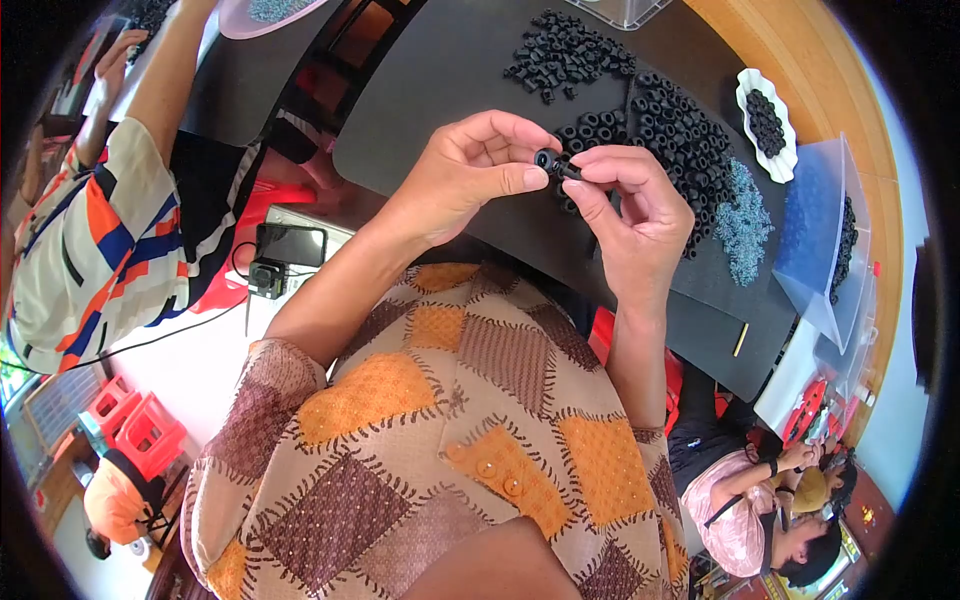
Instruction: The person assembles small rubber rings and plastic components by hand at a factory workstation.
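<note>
Above the dark table [430, 130], both my hands meet at a small black ring-shaped part [546, 159]. My left hand [450, 180] pinches it between thumb and fingers, its round opening facing up. My right hand [645, 225] is closed at a second small black piece [570, 171], which touches or joins the first; I cannot tell which. Just beyond the fingers lies a heap of black ring-shaped parts [680, 120]. Farther back is a pile of smaller black pieces [565, 55]. To the right of the heap sit small pale blue translucent pieces [745, 225].
A white scalloped dish [787, 160] with black pieces stands at the far right, near a clear plastic bin [815, 240]. A thin yellow stick [740, 339] lies near the table's right edge. Other people sit at left [110, 240] and lower right [745, 500].
</note>
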